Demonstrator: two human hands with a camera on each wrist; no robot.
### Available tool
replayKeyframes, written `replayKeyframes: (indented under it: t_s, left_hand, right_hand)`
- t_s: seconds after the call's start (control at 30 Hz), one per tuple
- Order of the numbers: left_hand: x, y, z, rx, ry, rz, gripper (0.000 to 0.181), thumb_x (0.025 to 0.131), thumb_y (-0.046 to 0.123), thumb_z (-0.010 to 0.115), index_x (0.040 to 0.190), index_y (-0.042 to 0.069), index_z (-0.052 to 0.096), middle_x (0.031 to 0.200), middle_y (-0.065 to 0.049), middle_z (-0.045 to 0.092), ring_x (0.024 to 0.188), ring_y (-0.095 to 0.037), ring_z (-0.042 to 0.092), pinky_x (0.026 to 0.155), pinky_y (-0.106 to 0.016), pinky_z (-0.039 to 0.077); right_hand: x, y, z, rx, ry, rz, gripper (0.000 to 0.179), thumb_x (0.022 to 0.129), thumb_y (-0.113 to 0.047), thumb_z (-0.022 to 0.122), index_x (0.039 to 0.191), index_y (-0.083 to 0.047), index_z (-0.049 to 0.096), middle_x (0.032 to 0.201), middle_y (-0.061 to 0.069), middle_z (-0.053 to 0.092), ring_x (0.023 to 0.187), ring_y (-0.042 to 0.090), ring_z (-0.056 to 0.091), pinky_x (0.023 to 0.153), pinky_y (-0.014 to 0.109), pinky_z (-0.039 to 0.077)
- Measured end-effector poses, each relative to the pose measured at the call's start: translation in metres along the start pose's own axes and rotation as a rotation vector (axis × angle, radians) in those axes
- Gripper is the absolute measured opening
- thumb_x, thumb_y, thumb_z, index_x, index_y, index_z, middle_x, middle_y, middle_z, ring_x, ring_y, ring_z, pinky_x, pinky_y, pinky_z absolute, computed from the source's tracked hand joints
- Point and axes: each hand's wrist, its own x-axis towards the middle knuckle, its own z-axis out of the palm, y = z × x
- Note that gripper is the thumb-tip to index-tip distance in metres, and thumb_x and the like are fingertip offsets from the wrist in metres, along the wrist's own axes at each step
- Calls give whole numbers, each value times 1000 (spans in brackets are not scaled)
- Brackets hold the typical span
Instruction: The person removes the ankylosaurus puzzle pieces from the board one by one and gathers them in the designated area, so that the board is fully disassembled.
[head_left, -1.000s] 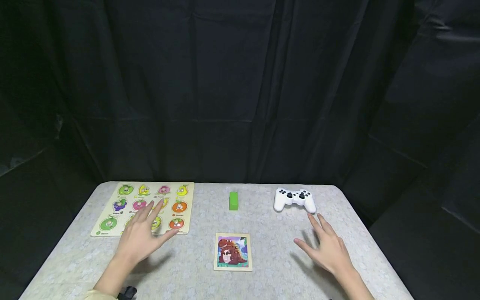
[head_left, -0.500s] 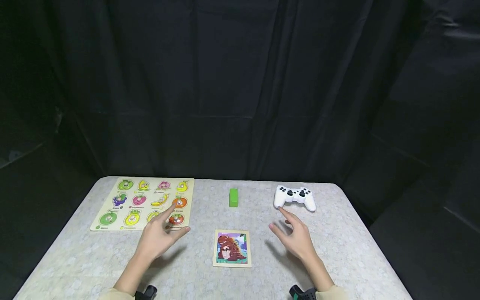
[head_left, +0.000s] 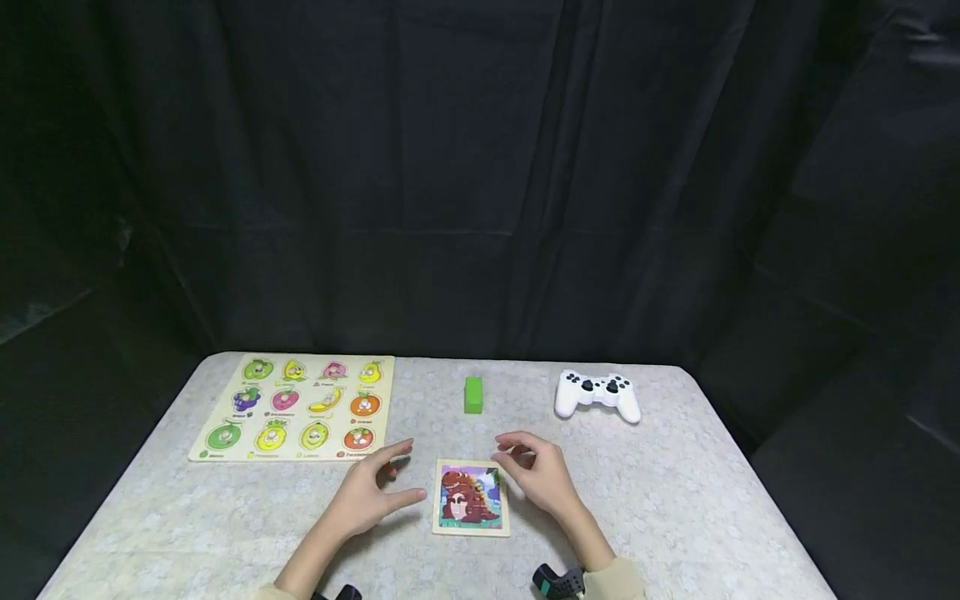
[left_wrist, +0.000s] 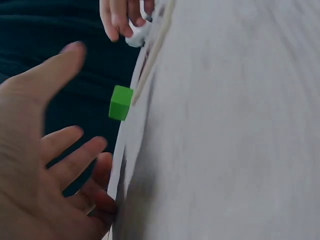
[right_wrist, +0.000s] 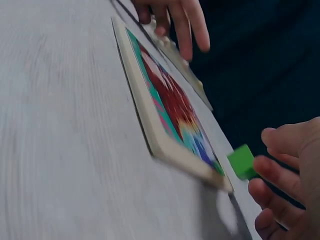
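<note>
A small square dinosaur puzzle point(head_left: 471, 497) in a pale wooden frame lies flat near the front middle of the table. My left hand point(head_left: 369, 493) hovers just left of it, thumb and fingers spread apart and holding nothing. On the other side, my right hand point(head_left: 537, 477) hangs at the puzzle's upper right corner with its fingers loosely bent and nothing in them. The right wrist view shows the puzzle's frame point(right_wrist: 142, 112) lying on the table, the right fingers point(right_wrist: 277, 172) beyond its near corner.
Behind the puzzle stands a green block point(head_left: 473, 395). A white game controller point(head_left: 597, 397) lies at the back right, and a fruit knob-puzzle board point(head_left: 300, 421) at the back left. A black curtain point(head_left: 465, 183) hangs behind the table point(head_left: 675, 517).
Both hands have moved inward from the sides to the dinosaur puzzle, the left rightward off the fruit board, the right leftward from near the controller. The right fingers have bent more.
</note>
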Motion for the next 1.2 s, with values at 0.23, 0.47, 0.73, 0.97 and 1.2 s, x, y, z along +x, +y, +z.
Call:
replayKeyframes:
  t_s: [0.23, 0.47, 0.73, 0.97, 1.2]
  left_hand:
    - [3, -7, 11, 123, -140, 117, 97, 71, 44, 99, 153, 12, 58, 152, -10, 60, 135, -36, 52, 113, -64, 41]
    - [3, -11, 9, 212, -242, 165, 105, 69, 47, 98, 157, 11, 53, 158, -3, 55, 132, -22, 48, 114, -59, 41]
    - [0, -14, 1, 264, -303, 186, 101, 74, 53, 94, 154, 6, 55, 163, -3, 50, 134, -22, 46, 113, -60, 40]
    - [2, -15, 4, 269, -307, 205, 99, 77, 52, 93, 155, 5, 54, 165, -4, 48, 139, -27, 46, 116, -64, 35]
    - [7, -13, 10, 302, -329, 218, 99, 79, 56, 89, 156, 7, 52, 166, -1, 46, 135, -22, 47, 115, -59, 38]
  right_hand:
    - [8, -13, 22, 49, -150, -120, 18, 94, -10, 81, 110, -3, 79, 89, 3, 75, 72, 7, 61, 66, 22, 52]
    - [12, -15, 41, 42, -266, -145, 14, 95, -4, 77, 109, -6, 79, 89, 0, 73, 71, 4, 60, 63, 22, 52]
    - [13, -15, 53, -4, -328, -155, 17, 92, -14, 84, 109, -10, 80, 92, -3, 73, 75, 3, 59, 69, 23, 53]
    - [10, -13, 53, -64, -344, -172, 35, 84, -30, 92, 112, -14, 79, 99, -4, 71, 82, 4, 55, 73, 23, 49]
    - [5, -12, 46, -151, -365, -165, 39, 91, -29, 86, 126, -13, 76, 106, -6, 69, 94, 9, 60, 83, 30, 53]
